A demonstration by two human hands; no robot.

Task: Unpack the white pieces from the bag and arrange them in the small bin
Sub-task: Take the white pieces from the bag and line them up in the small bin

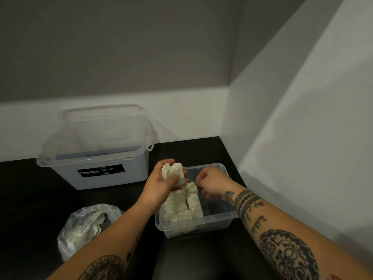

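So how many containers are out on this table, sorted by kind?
Large clear bin with the Megabox label: 1
Small clear bin, partly filled with white pieces: 1
Plastic bag: 1
Total: 3 containers
The white pieces are packed too closely to count.

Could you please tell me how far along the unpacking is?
Done: two rows of pieces stand in the small bin. In hand: the left hand grips a bunch above it; the right hand is curled over the bin, holding something or not I cannot tell. Left: the bag still holds more pieces, and the bin's right side has room.
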